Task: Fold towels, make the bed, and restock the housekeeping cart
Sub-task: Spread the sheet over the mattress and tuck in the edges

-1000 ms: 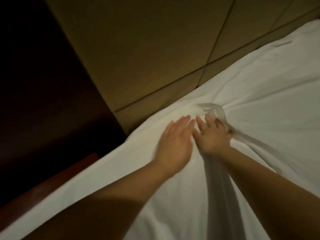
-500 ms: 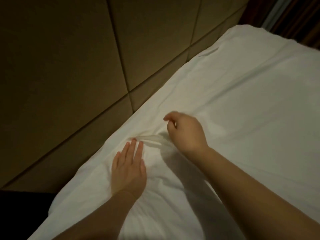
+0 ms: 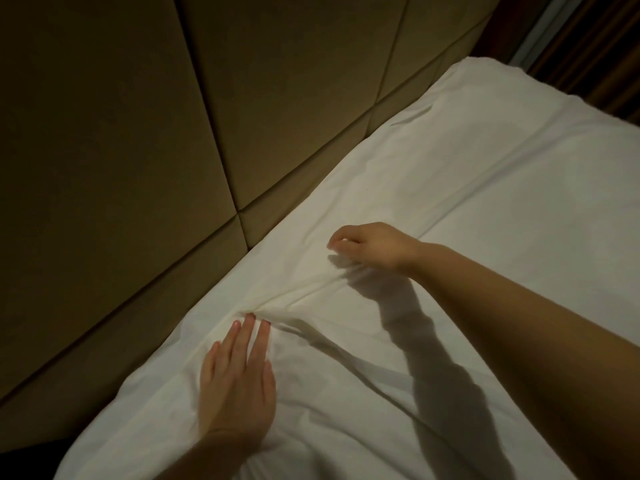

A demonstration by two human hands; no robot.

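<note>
A padded tan headboard (image 3: 121, 150), divided by dark seams into large panels, fills the far left, and the bed runs along it from near left to far right under a white sheet (image 3: 485, 202), which covers the whole visible mattress. The left hand (image 3: 239, 386) lies flat on the near part of the sheet with its fingers (image 3: 247, 327) straight and slightly spread, holding nothing and pressing the cloth down close to the headboard edge. From those fingertips a raised fold (image 3: 304, 296) runs diagonally up to the right hand (image 3: 370, 242), which is farther along the bed with its fingers curled under. The fold meets the underside of that hand, but the curled fingers hide the contact, so I cannot tell whether they pinch the cloth. The right arm throws a dark shadow (image 3: 433, 358) across the sheet. Both forearms are cut off by the near edge. In the far right corner a dark striped curtain (image 3: 595, 46) is dim and hard to make out.
</note>
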